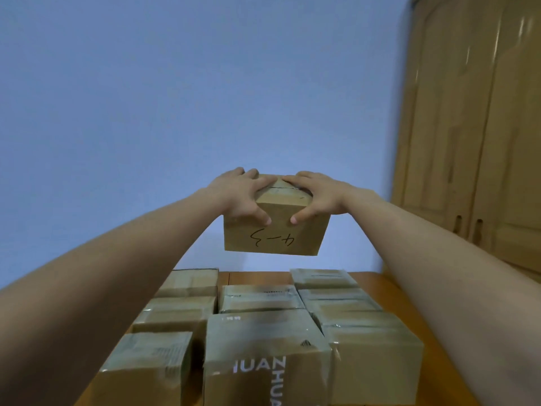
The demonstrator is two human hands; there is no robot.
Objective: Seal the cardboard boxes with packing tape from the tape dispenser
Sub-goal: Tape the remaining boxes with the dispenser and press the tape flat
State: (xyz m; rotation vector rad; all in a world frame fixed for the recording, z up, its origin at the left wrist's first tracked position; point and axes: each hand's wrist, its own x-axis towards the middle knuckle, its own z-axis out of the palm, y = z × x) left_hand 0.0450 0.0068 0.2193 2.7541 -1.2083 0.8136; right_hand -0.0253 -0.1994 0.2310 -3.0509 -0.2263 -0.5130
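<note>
Several taped cardboard boxes (263,341) crowd a wooden table (257,277) against a blue wall (175,98), wooden wardrobe (474,127) rightward; left hand (240,194) and right hand (319,197), fingers spread, grip a raised marked box (275,230).

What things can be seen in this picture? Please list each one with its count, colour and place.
held box: one, brown, marked by hand, lifted in the air above the others
taped boxes: about nine, brown under shiny tape, packed in three rows on the table
table: one, orange-brown wood, under the boxes
wardrobe: one, light wood, right side
wall: blue, behind
left hand: one, fingers gripping the held box's left top
right hand: one, gripping its right top
</note>
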